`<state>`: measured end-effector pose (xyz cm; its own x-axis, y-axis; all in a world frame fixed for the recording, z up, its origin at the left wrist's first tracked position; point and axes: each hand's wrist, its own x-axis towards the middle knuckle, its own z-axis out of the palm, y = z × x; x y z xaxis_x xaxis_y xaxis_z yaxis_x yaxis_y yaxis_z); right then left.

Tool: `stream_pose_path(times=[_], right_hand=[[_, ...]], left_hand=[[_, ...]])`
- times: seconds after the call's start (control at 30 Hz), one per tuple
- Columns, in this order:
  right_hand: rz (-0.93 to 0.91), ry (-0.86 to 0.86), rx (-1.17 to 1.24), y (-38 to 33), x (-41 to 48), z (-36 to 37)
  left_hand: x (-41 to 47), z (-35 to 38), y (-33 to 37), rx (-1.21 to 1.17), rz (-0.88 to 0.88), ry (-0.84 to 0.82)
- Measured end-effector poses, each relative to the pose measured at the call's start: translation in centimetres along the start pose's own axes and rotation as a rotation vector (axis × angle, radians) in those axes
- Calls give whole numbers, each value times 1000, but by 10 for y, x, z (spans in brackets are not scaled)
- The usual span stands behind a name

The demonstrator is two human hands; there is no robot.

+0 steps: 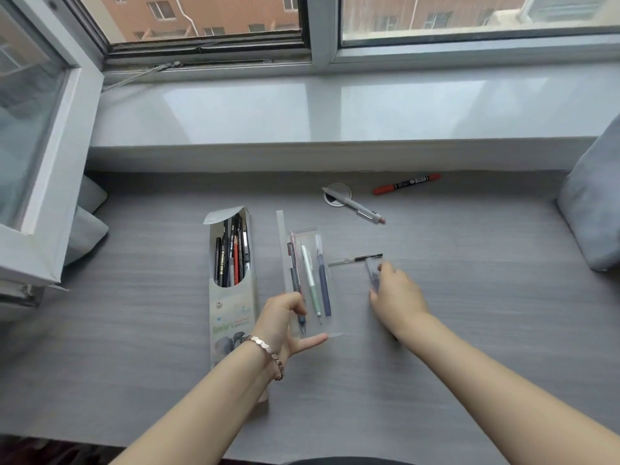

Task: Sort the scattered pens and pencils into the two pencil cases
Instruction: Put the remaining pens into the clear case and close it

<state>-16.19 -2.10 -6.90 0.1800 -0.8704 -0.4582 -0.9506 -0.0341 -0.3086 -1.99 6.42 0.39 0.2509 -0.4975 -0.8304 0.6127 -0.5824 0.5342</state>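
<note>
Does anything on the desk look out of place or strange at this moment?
Nothing is damaged or spilled. Three pens lie loose outside the cases: a red marker near the sill, a grey pen across the round desk hole cover, and a black pen beside the clear case.

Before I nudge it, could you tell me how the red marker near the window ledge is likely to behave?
The red marker looks round and smooth, so it will probably roll. It lies alone on the flat desk, so nothing would stop it. It seems stiff and light.
</note>
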Motion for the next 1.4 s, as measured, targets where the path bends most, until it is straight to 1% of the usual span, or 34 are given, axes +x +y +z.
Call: stream_pose_path(times=[0.1,0.17,0.23,0.33,0.43,0.5,0.57,0.63,0.73,0.8,0.83,0.87,0.93,0.97,1.03,1.13,1.27,1.33,1.4], right_hand=[[-24,0,58,-5,7,0],[-92,11,158,-13,12,-3],[-182,52,164,-21,20,-7],[-320,75,-2,-30,33,-13],[-428,19,-236,-34,44,-11],[-439,-26,-325,-35,47,-7],[-400,-55,-319,-32,48,-4],[-313,-43,-143,-29,46,-4],[-181,16,349,-35,33,-15],[-145,20,705,-45,18,-25],[-137,6,836,-50,12,-29],[-131,-15,923,-55,6,-33],[-108,-52,986,-63,-1,-33],[-92,-61,968,-65,-1,-31],[-79,-70,834,-70,-1,-25],[-140,-50,665,-71,0,-24],[-228,113,629,-63,23,-43],[-240,223,510,-55,52,-50],[-239,286,353,-48,86,-54]], left_hand=[[-1,0,2,-22,12,24],[-2,0,5,-21,13,33],[-2,-1,6,-27,8,41],[-6,-2,9,-30,3,52],[-5,-2,10,-26,5,38],[-4,-3,10,-30,9,25],[-4,-4,11,-34,7,23],[-4,-5,12,-34,4,20],[-2,-5,12,-34,-7,13],[1,-3,12,-27,-9,2],[3,-2,11,-18,-9,-8],[4,0,10,-7,-11,-22],[7,5,7,16,-24,-44],[8,8,6,27,-34,-56],[10,13,6,54,-27,-75],[15,21,13,95,4,-89],[26,28,27,99,-4,-87],[31,32,33,84,-11,-72],[37,36,39,69,-20,-62]])
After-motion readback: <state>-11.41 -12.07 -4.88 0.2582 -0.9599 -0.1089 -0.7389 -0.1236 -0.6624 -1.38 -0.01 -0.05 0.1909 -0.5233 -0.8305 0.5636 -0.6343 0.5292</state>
